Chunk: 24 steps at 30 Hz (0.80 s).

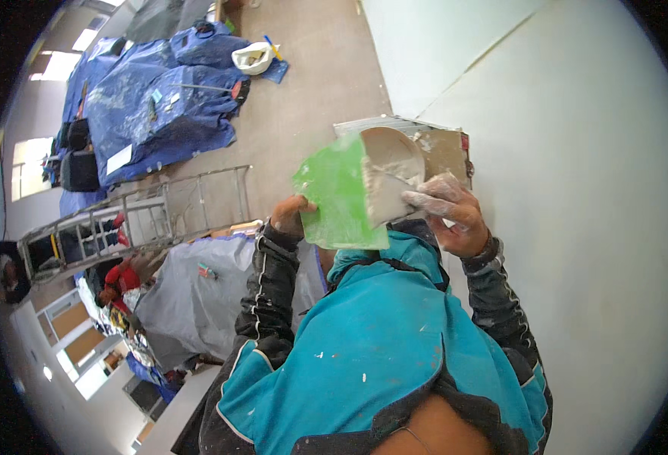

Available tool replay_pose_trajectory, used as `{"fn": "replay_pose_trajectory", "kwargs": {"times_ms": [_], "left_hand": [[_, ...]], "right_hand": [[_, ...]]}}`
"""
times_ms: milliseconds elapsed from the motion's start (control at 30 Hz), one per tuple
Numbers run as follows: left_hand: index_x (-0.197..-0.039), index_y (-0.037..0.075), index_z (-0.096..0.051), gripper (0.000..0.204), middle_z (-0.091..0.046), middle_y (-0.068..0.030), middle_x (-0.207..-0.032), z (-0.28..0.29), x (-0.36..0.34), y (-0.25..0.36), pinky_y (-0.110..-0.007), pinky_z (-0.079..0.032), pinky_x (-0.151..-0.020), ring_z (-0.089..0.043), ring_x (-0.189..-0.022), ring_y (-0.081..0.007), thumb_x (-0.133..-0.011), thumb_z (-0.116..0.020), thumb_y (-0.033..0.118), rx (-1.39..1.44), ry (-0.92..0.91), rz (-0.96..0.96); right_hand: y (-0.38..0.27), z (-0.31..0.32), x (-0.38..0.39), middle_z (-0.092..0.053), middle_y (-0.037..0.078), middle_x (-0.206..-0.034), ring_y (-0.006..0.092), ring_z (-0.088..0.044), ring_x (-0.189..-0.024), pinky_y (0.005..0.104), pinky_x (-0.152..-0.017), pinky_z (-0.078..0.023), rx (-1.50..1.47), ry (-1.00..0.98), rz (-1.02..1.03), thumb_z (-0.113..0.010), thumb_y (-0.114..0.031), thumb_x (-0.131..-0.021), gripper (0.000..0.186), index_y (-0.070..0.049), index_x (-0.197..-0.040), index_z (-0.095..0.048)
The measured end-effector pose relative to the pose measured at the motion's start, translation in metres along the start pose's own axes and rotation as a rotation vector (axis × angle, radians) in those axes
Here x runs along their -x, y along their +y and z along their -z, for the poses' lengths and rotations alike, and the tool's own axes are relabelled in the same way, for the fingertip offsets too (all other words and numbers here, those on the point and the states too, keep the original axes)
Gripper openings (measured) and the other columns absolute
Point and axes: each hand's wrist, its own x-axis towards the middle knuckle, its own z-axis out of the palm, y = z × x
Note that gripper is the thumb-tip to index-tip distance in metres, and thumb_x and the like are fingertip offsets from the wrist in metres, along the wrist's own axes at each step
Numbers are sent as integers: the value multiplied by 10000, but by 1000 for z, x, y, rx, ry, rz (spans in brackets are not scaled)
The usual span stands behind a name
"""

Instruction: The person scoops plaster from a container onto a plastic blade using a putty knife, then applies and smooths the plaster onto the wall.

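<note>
Our left hand (290,216) grips the green plaster hawk (337,199) while our right hand (449,212) grips the trowel (391,171); we judge a level hawk keeps plaster (385,199) from sliding.

A big blue sheet (163,106) lies crumpled on the brown floor (311,98), with white splashes on it. A white bucket (253,58) sits at its far edge, and a thin blue and yellow stick (272,47) lies just beside the bucket. A metal ladder (133,220) lies flat on the floor near the blue sheet. Next to the ladder is a grey sheet (197,303). A dark bag (80,171) rests by the blue sheet. A large pale wall (591,189) fills the right side.
</note>
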Motion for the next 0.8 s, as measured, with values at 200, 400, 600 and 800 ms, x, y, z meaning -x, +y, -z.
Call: {"fn": "replay_pose_trajectory", "kwargs": {"times_ms": [200,400,600,800], "left_hand": [[-1362,11,-468,619,-601,-104,-1240,-121,-14,32,-387,-484,-940,-606,-1085,-240,-825,-711,199,-495,29,-48],[-1366,12,-471,645,-601,-113,-1250,-113,-5,42,-369,-469,-964,-588,-1123,-232,-802,-746,163,-515,34,31],[-1365,6,-471,648,-611,-123,-1238,-97,0,24,-378,-482,-952,-602,-1100,-241,-802,-752,162,-528,26,0],[-1365,5,-469,642,-608,-130,-1242,-70,-4,14,-386,-481,-956,-597,-1114,-247,-808,-745,166,-602,50,89]], "right_hand": [[-7,18,-4,-631,55,-1010,261,-609,-908,395,-809,-488,288,-45,130,-680,-70,-704,569,-260,-1240,-672],[-6,36,4,-640,46,-1070,233,-615,-931,392,-820,-492,462,-126,157,-712,-121,-705,560,-278,-1240,-665],[11,28,19,-643,29,-1105,238,-619,-969,405,-861,-493,481,-99,96,-705,-92,-714,578,-288,-1255,-649],[18,31,30,-634,48,-1060,242,-605,-970,401,-861,-466,525,-148,74,-655,-19,-710,590,-256,-1250,-658]]}}
